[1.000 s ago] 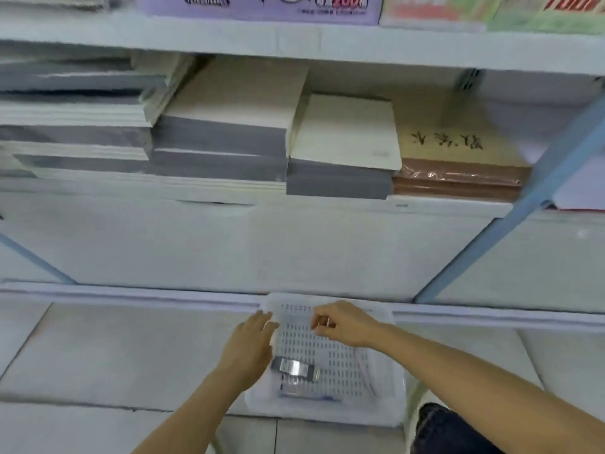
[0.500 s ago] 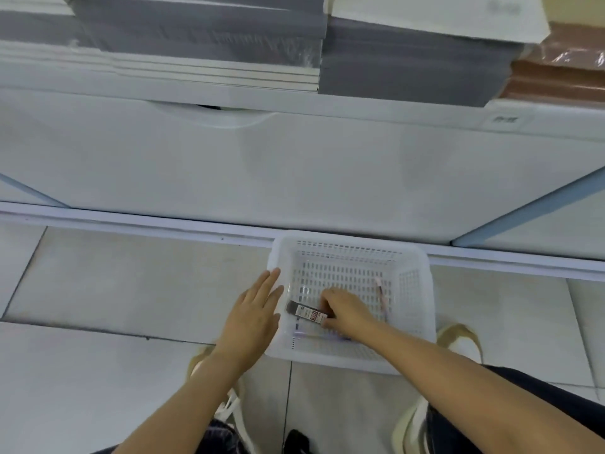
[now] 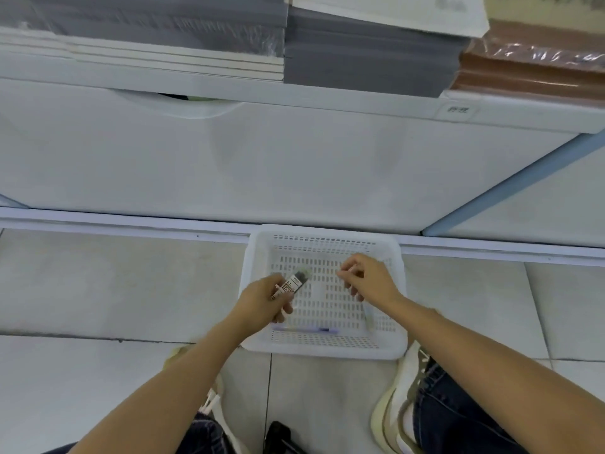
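Note:
A white perforated plastic basket point(image 3: 401, 299) sits on the floor against the shelf base. Over its left side my left hand point(image 3: 262, 303) grips a small dark tube with a white printed label point(image 3: 293, 283), tilted up to the right. My right hand point(image 3: 370, 280) hovers over the basket's middle right, fingers curled and thumb near the index tip. A pale pen point(image 3: 369, 317) pokes out from under that hand; whether the hand holds it is unclear. A purple pen point(image 3: 306, 329) lies along the basket's near edge.
A white shelf unit point(image 3: 294, 158) rises right behind the basket, its ledge stacked with grey and white paper pads point(image 3: 360, 44) and brown wrapped packs point(image 3: 530, 67). Pale floor tiles point(image 3: 114, 283) spread to the left. My shoes point(image 3: 397, 411) and jeans are below.
The labelled tube has left the basket floor, where my right hand touched it, and is now in my left hand. My right hand has lifted and shifted right.

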Demonstrator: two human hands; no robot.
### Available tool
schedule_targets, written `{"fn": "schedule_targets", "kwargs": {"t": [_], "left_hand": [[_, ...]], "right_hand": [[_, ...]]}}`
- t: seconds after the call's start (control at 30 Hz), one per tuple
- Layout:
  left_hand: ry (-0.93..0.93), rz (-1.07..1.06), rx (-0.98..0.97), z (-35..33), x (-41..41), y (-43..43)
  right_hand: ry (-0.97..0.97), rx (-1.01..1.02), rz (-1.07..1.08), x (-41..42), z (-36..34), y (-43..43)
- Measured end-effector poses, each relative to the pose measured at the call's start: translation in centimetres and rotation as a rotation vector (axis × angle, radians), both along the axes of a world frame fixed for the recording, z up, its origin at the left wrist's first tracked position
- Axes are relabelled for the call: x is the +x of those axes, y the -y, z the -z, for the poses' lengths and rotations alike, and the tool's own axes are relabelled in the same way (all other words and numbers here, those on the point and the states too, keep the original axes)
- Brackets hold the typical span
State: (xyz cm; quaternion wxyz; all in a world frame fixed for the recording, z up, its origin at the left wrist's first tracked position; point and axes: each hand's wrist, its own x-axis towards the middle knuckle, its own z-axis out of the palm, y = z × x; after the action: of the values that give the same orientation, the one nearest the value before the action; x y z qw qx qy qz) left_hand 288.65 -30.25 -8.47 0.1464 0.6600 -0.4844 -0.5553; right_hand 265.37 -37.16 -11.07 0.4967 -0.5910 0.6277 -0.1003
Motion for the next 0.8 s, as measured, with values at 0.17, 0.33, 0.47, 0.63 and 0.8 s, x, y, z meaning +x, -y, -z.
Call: {"fn": "schedule_targets", "kwargs": {"t": [0.17, 0.33, 0.47, 0.63, 0.8], "left_hand": [[-0.120, -0.197, -0.016, -0.1, 1.4, 0.0], [-0.069, -0.254, -0.111, 0.2, 2.5, -0.4], [-0.079, -0.322, -0.123, 0.5, 3.1, -0.3], [-0.076, -0.310, -0.104, 0.8, 3.0, -0.3], [-0.061, -0.307, -0.102, 0.7, 3.0, -0.4]], "right_hand": [[-0.340, 0.090, -0.018, -0.9, 3.5, -1.4], [-0.471, -0.045, -0.215, -0.1, 5.1, -1.1], [-0.244, 0.020, -0.414, 0.4, 3.9, -0.6], [-0.243, 0.250, -0.702, 0.9, 3.6, -1.5], [-0.314, 0.214, -0.719, 1.0, 4.1, -2.3]]}}
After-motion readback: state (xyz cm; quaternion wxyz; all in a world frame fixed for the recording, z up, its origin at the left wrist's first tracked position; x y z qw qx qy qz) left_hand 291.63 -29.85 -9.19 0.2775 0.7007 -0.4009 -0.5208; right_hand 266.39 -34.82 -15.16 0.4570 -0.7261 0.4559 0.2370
